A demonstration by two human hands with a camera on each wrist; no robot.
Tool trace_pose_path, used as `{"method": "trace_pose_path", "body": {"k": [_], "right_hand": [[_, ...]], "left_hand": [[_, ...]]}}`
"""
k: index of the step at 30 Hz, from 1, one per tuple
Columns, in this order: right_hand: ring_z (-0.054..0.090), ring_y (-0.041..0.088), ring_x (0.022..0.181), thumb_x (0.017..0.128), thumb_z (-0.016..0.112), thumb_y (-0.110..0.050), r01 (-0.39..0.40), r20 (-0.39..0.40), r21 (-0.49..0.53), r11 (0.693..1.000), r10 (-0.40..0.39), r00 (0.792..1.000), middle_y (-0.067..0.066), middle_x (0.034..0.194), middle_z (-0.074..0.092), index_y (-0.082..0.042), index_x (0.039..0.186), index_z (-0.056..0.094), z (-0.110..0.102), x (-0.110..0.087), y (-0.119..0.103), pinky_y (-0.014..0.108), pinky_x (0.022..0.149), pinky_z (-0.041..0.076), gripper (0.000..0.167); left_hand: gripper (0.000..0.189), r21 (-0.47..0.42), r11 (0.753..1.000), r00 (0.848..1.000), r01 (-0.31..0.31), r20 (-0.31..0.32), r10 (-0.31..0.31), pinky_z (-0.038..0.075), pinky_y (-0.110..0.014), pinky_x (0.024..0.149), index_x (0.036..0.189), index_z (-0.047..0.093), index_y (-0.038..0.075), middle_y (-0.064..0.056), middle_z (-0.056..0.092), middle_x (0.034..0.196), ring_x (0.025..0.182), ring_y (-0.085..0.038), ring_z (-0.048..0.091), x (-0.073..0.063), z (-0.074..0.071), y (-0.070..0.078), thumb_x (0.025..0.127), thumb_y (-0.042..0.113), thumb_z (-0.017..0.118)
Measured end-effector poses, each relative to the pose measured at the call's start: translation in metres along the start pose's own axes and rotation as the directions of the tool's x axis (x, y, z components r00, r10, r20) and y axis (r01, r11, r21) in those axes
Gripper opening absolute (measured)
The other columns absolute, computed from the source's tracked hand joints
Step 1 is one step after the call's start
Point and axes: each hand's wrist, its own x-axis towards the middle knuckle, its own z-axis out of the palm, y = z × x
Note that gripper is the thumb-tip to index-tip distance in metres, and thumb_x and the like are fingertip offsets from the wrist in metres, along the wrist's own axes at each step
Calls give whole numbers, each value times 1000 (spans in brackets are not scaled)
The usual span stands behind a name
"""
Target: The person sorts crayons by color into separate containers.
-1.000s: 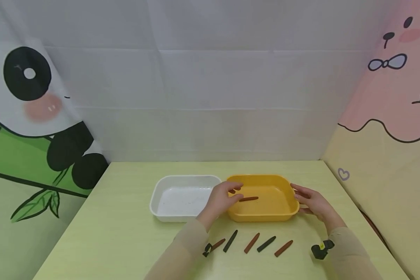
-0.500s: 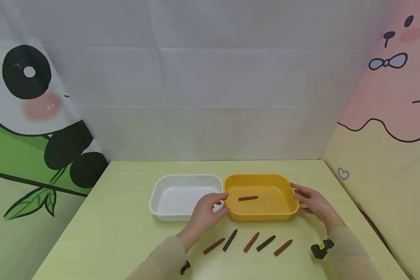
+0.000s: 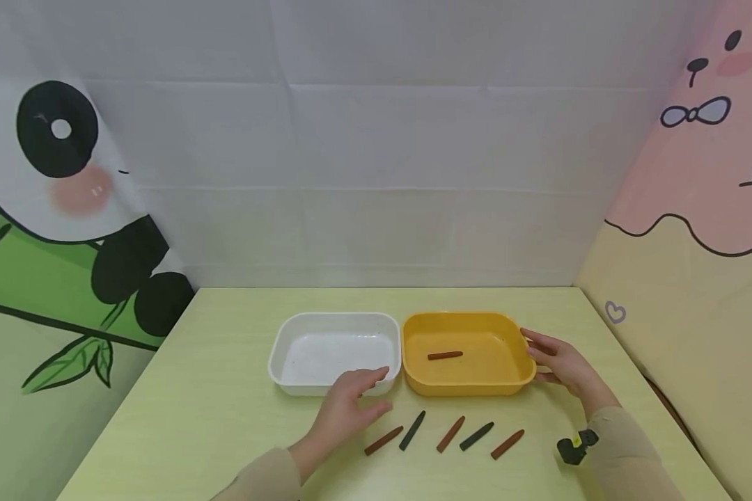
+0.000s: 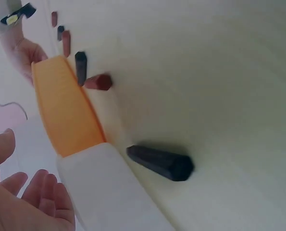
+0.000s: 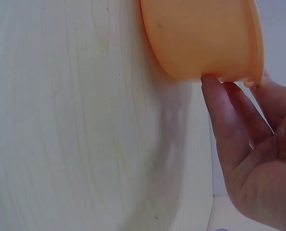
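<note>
The left hand (image 3: 345, 410) hung over the five o'clock edge of a shallow white rectangular plastic-looking tray (image 3: 332, 351), thumb and fingers apart, gripping nothing; the right hand (image 3: 567, 365) touched the three o'clock end of a matching yellow tray (image 3: 482, 362) with loosely extended fingertips; inside that tray, toward nine o'clock, lay a slim brown pointed crayon (image 3: 445, 355); five brown or dark crayons (image 3: 451, 434) lay toward six o'clock on the pale wood-grained desk (image 3: 175, 403); a sixth, dark crayon (image 4: 159, 161) showed only to the left wrist; a low left-hand sweep could scatter the nearest ones; a hard right-hand push could jar the trays.
</note>
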Motion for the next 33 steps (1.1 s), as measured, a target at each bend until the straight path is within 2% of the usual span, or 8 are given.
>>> {"method": "trace_pose_path", "body": {"k": [4,11,17,25,28,33], "right_hand": [[60,22,109,104,54,-22,5,3,5,1000,-5,1000,34,148,34,-3,154,29,1,0,0,35,81,57,60],[60,23,110,104,54,-21,3,3,4,1000,-3,1000,34,149,33,-2,154,29,2,0,-2,35,81,57,60],[60,26,112,104,54,-21,0,-2,-3,1000,0,1000,34,149,33,-3,154,29,4,-1,-4,34,81,57,59],[60,25,112,104,54,-22,0,-4,8,1000,0,1000,34,149,33,-3,154,29,6,0,-5,34,80,57,59],[60,26,112,104,54,-21,-4,-4,7,1000,4,1000,33,149,34,-3,154,29,6,0,-5,35,80,57,59],[60,27,113,104,53,-21,-9,-1,11,1000,9,1000,33,149,34,-4,155,29,7,0,-4,35,81,57,59]], "left_hand": [[58,46,998,998,-52,46,50,50,-40,91,128,67,7,-4,70,119,104,-23,62,-11,-1,0,75,20,87],[67,37,997,993,-64,104,60,47,-44,95,132,64,6,-5,66,128,111,-26,60,-21,-1,-1,72,22,89],[66,83,993,986,-85,148,72,48,-43,94,128,66,4,-6,68,124,109,-24,61,-28,3,-7,70,23,90],[58,97,994,977,-43,212,21,49,-38,93,125,69,5,-2,70,117,105,-21,61,-35,6,-7,72,20,88],[56,100,994,973,-43,230,19,50,-37,91,123,70,5,-2,71,115,102,-19,62,-36,8,-9,73,20,88],[52,94,995,967,-32,256,7,51,-32,85,121,72,6,1,72,105,93,-10,60,-36,9,-11,73,19,87]]}}
